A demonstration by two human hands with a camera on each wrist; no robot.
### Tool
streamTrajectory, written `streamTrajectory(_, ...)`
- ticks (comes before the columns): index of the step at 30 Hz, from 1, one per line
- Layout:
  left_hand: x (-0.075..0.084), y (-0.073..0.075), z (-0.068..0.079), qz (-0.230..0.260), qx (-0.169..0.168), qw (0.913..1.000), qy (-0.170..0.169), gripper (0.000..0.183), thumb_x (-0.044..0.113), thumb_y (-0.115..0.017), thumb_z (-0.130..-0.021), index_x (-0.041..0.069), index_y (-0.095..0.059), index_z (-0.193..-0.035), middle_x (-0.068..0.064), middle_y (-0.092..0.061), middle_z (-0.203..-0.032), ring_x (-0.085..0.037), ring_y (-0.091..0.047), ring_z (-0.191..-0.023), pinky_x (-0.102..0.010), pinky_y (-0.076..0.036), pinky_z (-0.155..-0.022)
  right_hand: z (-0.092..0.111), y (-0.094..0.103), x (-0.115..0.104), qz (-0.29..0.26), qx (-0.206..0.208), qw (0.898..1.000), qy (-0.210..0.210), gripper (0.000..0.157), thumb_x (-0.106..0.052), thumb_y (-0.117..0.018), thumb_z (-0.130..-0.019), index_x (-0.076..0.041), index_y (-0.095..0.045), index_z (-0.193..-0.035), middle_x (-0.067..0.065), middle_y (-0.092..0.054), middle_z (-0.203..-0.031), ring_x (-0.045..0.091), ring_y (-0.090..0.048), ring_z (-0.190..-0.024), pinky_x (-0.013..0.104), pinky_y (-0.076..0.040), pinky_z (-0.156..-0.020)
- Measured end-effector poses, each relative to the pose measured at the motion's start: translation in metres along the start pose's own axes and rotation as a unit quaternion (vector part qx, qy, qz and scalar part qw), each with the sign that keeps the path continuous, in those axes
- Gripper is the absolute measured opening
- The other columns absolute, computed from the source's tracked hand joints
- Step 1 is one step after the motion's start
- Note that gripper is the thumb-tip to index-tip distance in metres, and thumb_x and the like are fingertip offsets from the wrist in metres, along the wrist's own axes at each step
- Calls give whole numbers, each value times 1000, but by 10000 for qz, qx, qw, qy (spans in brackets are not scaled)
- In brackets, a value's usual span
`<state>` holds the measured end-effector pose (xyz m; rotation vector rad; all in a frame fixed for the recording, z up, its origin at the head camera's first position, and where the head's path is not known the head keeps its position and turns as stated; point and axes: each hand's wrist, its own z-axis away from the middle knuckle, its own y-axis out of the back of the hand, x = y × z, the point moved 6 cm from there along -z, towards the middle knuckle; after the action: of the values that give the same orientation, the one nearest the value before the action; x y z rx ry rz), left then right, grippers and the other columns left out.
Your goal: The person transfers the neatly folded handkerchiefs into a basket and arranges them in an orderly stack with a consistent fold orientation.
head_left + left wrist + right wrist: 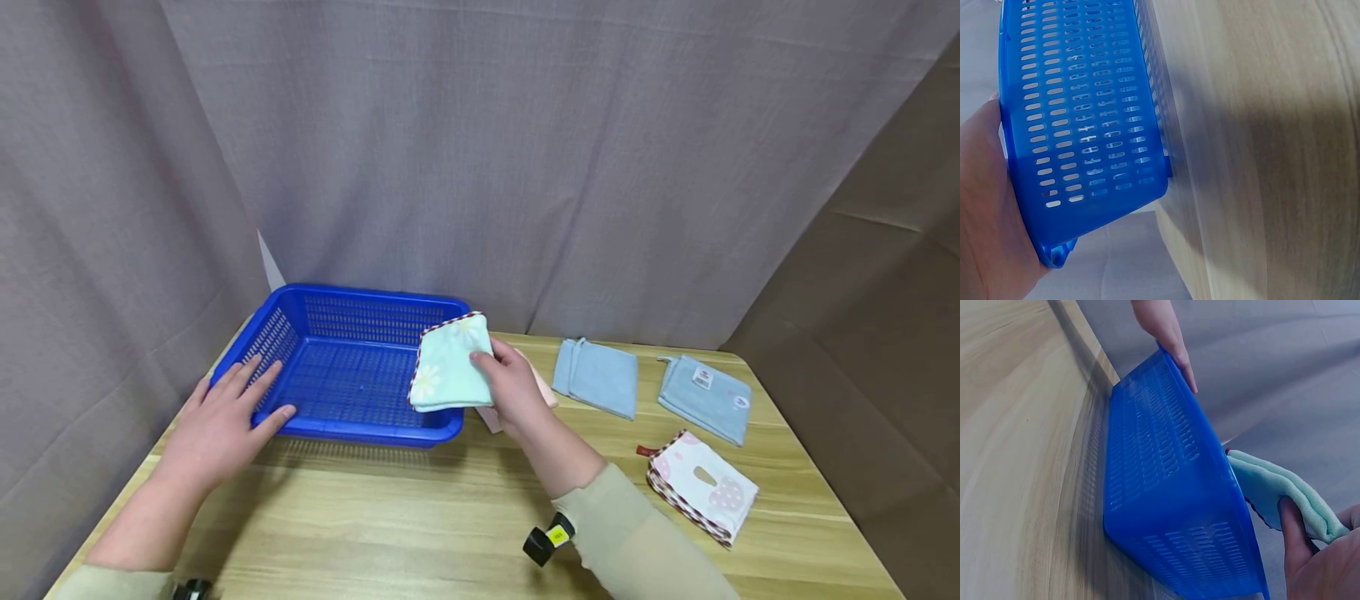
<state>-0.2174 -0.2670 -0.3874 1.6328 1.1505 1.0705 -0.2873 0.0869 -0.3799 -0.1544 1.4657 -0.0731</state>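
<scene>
A folded mint-green towel (452, 367) with pale flowers and a striped edge is pinched between the thumb and fingers of my right hand (517, 387). It overlaps the right end of a blue plastic basket (367, 432) in the head view; in the right wrist view the towel (1285, 487) is beside the rim. My left hand (228, 421) rests on the basket's front left corner, fingers spread straight over the rim. From the left wrist, the slotted wall of the basket (1085, 125) shows with the hand (988, 206) along its rim.
Two folded light-blue towels (597, 379) (705, 398) lie at the back right of the wooden table (360, 517). Nearer sits a white patterned towel (705, 485) with a striped edge. A pale pink cloth (546, 387) is partly hidden behind my right hand. Grey curtain (450, 167) stands behind.
</scene>
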Motion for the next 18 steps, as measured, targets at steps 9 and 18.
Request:
streamTrajectory(9,0,-1,0,-13,-6,10000,20,73,60,-45,-99,12,-38,-153,-25,-32,-155,-46,-26,-143,-68,-9,-113,-2,-9,1,-82,-24,9999,-104,49,-13,-57,-96,-11,-52,-145,19,-63,-125,16,-70,-85,29,-60,-69)
streamTrajectory(18,1,-1,0,-13,13,10000,13,72,59,-46,-99,14,-36,-155,-25,-33,-155,-46,-27,-142,-69,-9,-113,-5,-22,2,-403,-196,9987,-228,49,-12,-56,-97,-11,-50,-146,19,-63,-124,17,-70,-87,29,-60,-69)
